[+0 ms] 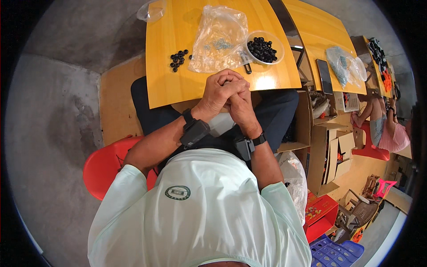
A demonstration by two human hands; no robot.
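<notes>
My left hand [214, 94] and my right hand [240, 99] are clasped together just over the near edge of the yellow table [267, 80]. Fingers of both are closed and wrapped round each other. Whatever lies inside them, if anything, is hidden. Beyond my hands a clear plastic bag [218, 26] lies flat, with small bluish metal pieces [220, 44] on or in it. To its right stands a clear round bowl [279, 41] of black round parts [262, 50]. Several similar black parts [177, 60] sit loose at the left. A small black-handled tool [247, 67] lies near my fingers.
A clear container [152, 11] sits at the table's far left corner. On the neighbouring table are a phone [324, 75] and a bag of bluish pieces [340, 64]. Cardboard boxes [327, 155] stand at right, and a person in pink [393, 138] sits farther off.
</notes>
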